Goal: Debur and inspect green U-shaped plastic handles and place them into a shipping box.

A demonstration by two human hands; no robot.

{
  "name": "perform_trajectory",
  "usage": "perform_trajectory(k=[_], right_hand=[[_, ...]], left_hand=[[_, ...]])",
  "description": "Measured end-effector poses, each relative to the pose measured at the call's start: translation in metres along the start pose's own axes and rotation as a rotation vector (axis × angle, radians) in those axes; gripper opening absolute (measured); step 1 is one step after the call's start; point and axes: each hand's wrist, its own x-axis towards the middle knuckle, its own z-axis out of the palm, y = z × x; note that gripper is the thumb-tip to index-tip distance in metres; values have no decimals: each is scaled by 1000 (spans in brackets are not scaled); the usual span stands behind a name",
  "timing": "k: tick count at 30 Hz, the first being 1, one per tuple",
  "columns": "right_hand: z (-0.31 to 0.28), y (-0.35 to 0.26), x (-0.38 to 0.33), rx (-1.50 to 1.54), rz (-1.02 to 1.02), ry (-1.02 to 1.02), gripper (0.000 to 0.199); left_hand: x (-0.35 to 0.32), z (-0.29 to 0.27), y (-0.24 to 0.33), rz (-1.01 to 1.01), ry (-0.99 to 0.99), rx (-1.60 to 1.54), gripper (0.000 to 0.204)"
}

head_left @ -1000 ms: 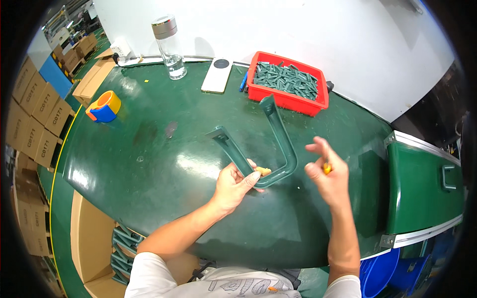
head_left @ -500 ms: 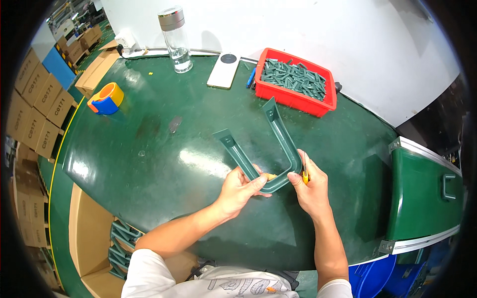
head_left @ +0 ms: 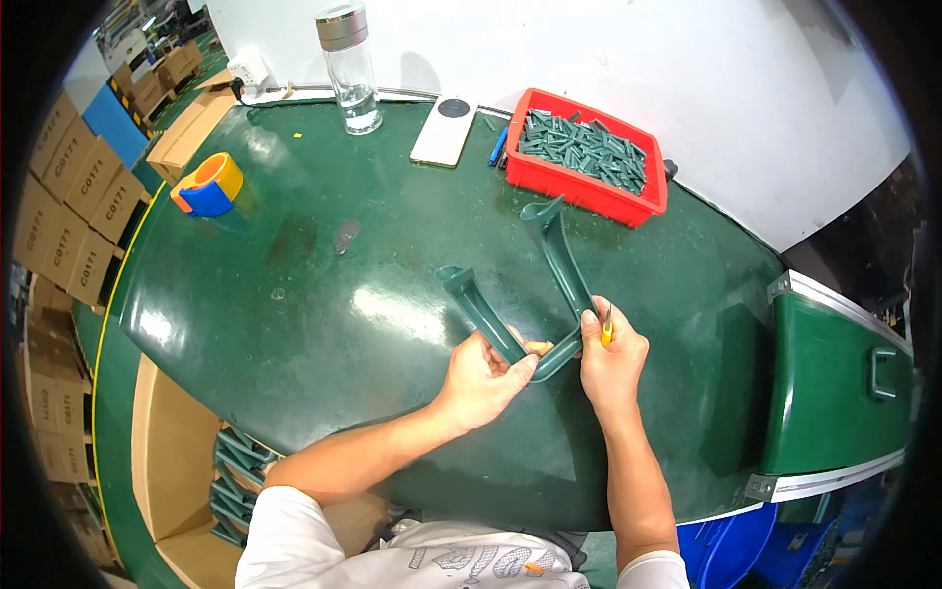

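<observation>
Both hands hold a green U-shaped plastic piece [head_left: 488, 319] above the table, its two flared ends pointing away from me. My left hand [head_left: 481, 378] grips the left side of the bend, thumb on top. At the other corner my right hand [head_left: 613, 358] pinches the piece. A small yellow-handled knife [head_left: 607, 329] is also tucked in that right hand, with its thin blade tip pointing up. Part of the bend is hidden behind my fingers.
Small green offcuts fill a red bin [head_left: 589, 189] at the back. Near it are a white phone [head_left: 444, 140] and a glass bottle [head_left: 353, 88]. A tape roll [head_left: 218, 180] stands at left. More green pieces lie in a cardboard box [head_left: 172, 452] below. A green panel [head_left: 834, 393] borders the right.
The U-shaped piece has been tilted and turned in my hands, so its flared ends now face up differently. My right hand's grip on it has shifted slightly.
</observation>
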Motion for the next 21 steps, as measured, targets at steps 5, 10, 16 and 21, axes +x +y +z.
perform_trajectory(k=[5, 10, 16, 21], right_hand=[[-12, -12, 8, 114, 178, -97, 35], [-20, -19, 12, 230, 419, -236, 23], [-13, -10, 2, 625, 603, -395, 13], [13, -12, -33, 497, 600, -428, 12]], left_hand=[[-1, 0, -10, 93, 95, 196, 12], [-5, 1, 5, 126, 128, 393, 14], [-7, -1, 2, 352, 178, 567, 22], [-5, 3, -3, 229, 261, 560, 18]])
